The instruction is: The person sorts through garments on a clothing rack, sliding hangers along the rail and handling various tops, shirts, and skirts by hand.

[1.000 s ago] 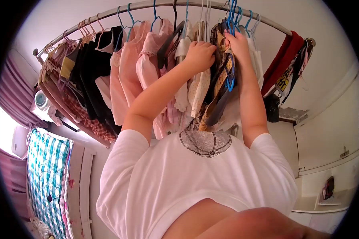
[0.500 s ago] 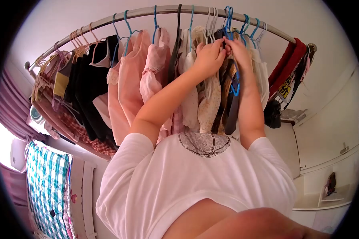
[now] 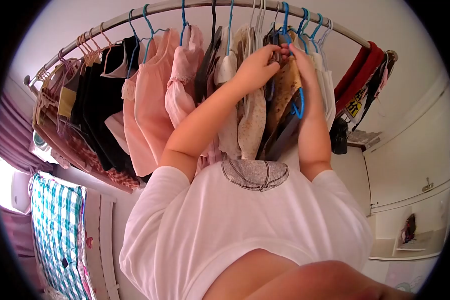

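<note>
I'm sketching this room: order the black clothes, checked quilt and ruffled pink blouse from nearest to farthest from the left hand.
1. Ruffled pink blouse, just left of the left hand.
2. Black clothes, farther left on the rail.
3. Checked quilt, lower left.

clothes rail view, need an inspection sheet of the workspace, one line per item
surface: curved metal rail; no worktop seen
job's things: blue hanger and brown patterned garment at the hands
clutter: many garments close together; red cloth and black bag toward the right end
hands: left hand and right hand nearly meet at the garment's top; exact grip hidden
cables: nothing seen
surroundings: purple curtain and checked quilt left, white cabinet right
</note>
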`<move>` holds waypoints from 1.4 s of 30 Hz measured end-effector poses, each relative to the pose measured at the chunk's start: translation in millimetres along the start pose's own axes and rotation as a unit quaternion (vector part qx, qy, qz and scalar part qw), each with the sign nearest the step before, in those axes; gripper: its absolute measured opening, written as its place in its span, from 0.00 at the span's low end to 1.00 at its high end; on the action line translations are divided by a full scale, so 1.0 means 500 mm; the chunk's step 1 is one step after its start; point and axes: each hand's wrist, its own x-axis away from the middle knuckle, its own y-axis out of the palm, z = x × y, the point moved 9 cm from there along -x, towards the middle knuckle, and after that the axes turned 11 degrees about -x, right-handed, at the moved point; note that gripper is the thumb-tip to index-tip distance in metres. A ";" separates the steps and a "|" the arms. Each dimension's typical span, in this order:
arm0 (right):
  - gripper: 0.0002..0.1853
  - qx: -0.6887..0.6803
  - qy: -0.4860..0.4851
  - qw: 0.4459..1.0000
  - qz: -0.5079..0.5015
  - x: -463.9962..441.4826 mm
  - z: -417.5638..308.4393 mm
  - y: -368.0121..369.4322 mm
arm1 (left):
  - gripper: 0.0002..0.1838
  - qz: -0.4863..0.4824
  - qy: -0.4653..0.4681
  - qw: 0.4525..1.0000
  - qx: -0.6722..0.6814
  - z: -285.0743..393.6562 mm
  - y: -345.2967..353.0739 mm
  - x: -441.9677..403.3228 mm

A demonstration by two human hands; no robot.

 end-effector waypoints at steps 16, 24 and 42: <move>0.16 -0.172 0.116 0.978 0.029 0.017 0.095 0.006 | 0.14 0.018 0.070 0.991 -0.116 0.036 -0.001 0.017; 0.16 0.081 -0.098 0.992 0.018 0.084 0.009 0.011 | 0.22 0.012 0.060 0.972 -0.229 0.056 0.007 0.026; 0.25 0.668 -0.223 0.707 0.066 0.196 -0.102 -0.031 | 0.32 0.019 0.147 0.905 -0.398 0.128 0.051 0.104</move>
